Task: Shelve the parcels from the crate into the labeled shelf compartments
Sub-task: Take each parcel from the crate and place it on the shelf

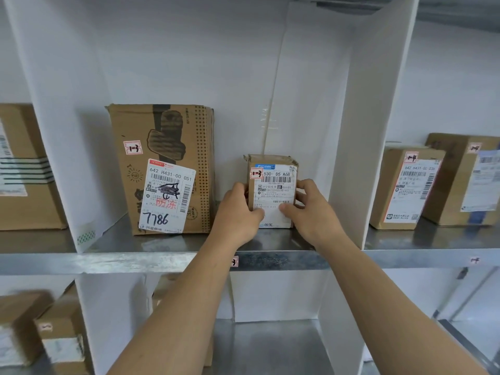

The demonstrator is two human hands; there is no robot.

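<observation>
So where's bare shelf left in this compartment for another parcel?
Bare strip between small box and right divider, partly under right hand; narrower wedge between left divider and big box. Gap between boxes crowded by left hand.

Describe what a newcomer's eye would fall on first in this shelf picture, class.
The left hand and right hand grip a small brown cardboard parcel standing upright on the grey metal shelf, in the middle compartment. Left of it, apart, stands a larger brown cardboard box whose white label bears a handwritten 7786.
</observation>
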